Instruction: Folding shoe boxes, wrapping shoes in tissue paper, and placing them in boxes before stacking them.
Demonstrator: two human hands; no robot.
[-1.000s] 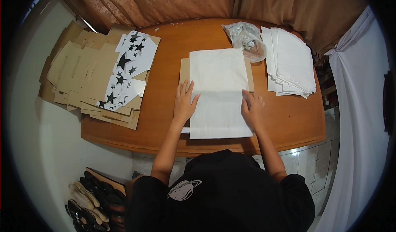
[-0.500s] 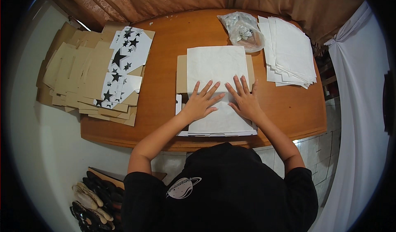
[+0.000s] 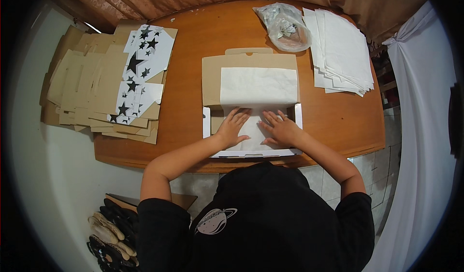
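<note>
Before me a cardboard box [image 3: 206, 127] stands open, its brown lid [image 3: 211, 81] folded back away from me. A sheet of white paper [image 3: 258, 86] runs from the lid down into the box. Both my hands lie on the paper inside the box, fingers stretched out and holding nothing. My left hand [image 3: 234, 129] presses on its left part, close to the box's left wall. My right hand [image 3: 280, 129] rests opposite, near the right wall. Under my palms, part of the paper and the box floor are hidden.
Flat brown cardboard pieces [image 3: 87, 86] are piled at the left, topped by white ones with black stars [image 3: 140, 73]. A clear plastic bag [image 3: 285, 28] lies at the back, beside a stack of white sheets [image 3: 340, 49]. Shoes [image 3: 108, 233] stand on the floor at lower left.
The paper has gone down into the box under my hands, and its far edge has slid toward me. More of the lid and box walls shows. Both hands have moved lower and slightly closer together.
</note>
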